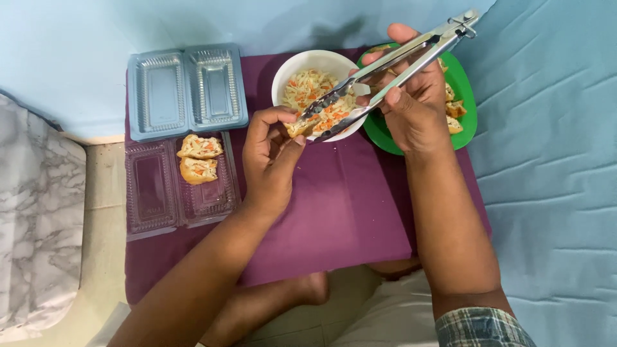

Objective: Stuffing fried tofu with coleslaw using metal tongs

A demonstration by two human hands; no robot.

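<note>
Head view: left hand (273,154) pinches a pastry shell (299,126) at the rim of the white bowl (283,72). Right hand (411,96) grips metal tongs (392,69), tips nearly closed over the slaw. Filling step judged in progress; next calls for steady tips over the shell. Two filled pieces (198,157) lie in a clear tray (154,193).

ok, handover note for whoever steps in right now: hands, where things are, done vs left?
Left hand: holds a small pastry shell at the rim of the white bowl.
Right hand: grips metal tongs, tips at the shredded filling beside the shell.
Green plate, behind the right hand: more shells, apparently unfilled.
Open clear container on the purple cloth: two filled pieces in its right half.
Second clear container further back: nothing in it.
Done: two packed. Left: the shell in hand, those on the plate.
</note>
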